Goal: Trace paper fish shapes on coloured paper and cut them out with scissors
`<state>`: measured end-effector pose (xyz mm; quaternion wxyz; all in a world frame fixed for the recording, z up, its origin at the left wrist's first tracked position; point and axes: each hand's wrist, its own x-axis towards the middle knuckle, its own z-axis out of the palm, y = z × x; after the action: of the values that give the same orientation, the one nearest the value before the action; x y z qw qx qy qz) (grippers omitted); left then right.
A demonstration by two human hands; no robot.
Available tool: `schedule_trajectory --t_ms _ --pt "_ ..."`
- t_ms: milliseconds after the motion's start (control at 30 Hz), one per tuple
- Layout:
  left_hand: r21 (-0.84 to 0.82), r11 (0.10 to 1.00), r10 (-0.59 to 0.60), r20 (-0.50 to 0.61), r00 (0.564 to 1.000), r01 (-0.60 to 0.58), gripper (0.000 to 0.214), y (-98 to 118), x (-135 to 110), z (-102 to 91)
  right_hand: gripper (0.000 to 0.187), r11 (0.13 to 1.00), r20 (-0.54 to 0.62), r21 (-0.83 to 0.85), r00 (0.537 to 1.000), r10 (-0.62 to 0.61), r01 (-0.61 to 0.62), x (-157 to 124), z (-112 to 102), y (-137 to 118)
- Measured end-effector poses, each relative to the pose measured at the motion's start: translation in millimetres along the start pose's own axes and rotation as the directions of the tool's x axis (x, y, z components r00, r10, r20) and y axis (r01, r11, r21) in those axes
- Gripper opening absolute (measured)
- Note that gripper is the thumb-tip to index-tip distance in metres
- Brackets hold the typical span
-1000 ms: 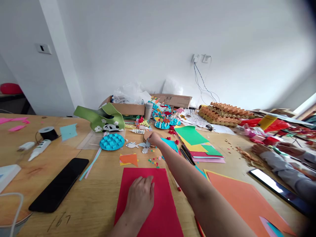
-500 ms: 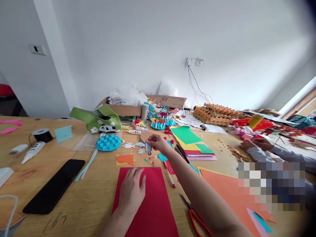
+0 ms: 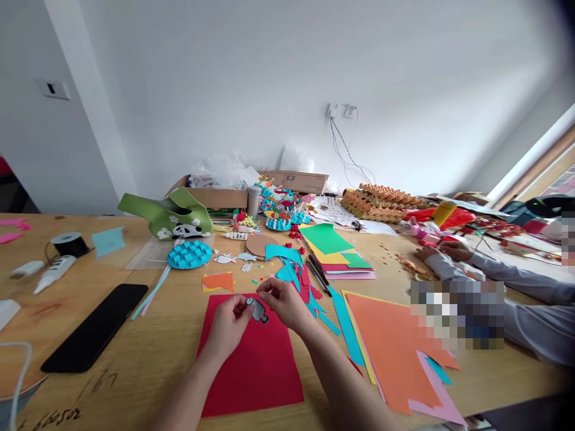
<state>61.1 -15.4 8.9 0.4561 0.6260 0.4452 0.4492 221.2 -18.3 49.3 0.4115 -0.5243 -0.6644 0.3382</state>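
Observation:
A small grey-blue paper fish cutout [image 3: 257, 310] hangs just above the red card sheet [image 3: 256, 377]. My left hand [image 3: 228, 323] pinches its head end, and my right hand [image 3: 282, 303] holds it from the upper right. Both hands are over the sheet and do not appear to press on it. Several white paper fish [image 3: 224, 258] lie beyond the sheet, near a round cardboard disc [image 3: 259, 245]. Teal paper scraps [image 3: 287, 270] are scattered close to my right hand, and an orange paper piece [image 3: 218, 282] lies just past my left hand.
A blue woven paper disc [image 3: 189, 254], a black phone [image 3: 94, 327] and a stack of coloured paper [image 3: 327, 242] lie on the wooden table [image 3: 144, 353]. A large orange sheet [image 3: 390, 347] lies at right. A co-worker's sleeved arms [image 3: 516, 281] reach in from the right.
My right hand has come back toward me with the fish, and my left hand has risen from the red sheet to hold it too. The view has swung slightly, showing more of the teal scraps.

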Motion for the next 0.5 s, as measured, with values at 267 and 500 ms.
schedule_trajectory --t_ms 267,500 --pt "-0.061 0.998 -0.036 -0.116 0.993 0.029 0.034 1 2 -3.5 0.024 0.979 0.09 0.196 0.995 0.042 -0.059 -9 2 23" --pt "-0.07 0.997 -0.043 -0.13 0.991 0.034 0.035 0 2 -1.1 0.017 0.968 0.014 0.251 1.0 0.018 -0.021 -4 7 30"
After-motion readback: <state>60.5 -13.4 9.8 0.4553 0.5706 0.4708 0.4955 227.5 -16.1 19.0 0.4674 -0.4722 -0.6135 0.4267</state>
